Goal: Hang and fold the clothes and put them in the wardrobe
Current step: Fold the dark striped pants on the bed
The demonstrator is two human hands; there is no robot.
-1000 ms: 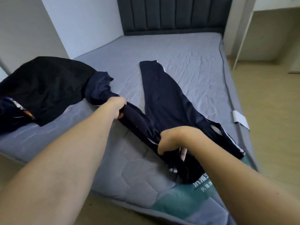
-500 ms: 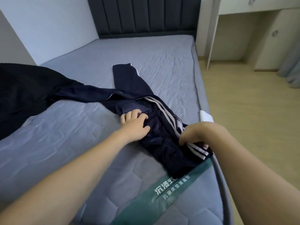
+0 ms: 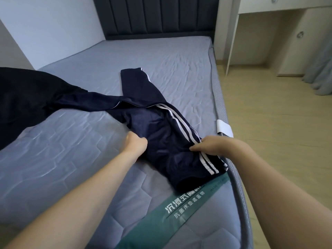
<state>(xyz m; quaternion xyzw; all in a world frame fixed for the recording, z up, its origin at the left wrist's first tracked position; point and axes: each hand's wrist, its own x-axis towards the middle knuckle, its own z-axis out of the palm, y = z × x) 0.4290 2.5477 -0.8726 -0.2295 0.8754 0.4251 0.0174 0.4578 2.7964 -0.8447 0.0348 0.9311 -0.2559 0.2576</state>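
Compared with half a second ago, the left hand (image 3: 135, 145) has slid from the flat middle of the navy blue track trousers with white side stripes (image 3: 161, 133) to their left edge, fingers now curled tightly onto the fabric. The right hand (image 3: 206, 147) stays at the striped seam, pinching the cloth. Between both grips the trousers lie bunched on the grey-blue quilted mattress (image 3: 62, 159); one leg stretches away beyond the hands, the other runs leftward to a black garment (image 3: 23, 97).
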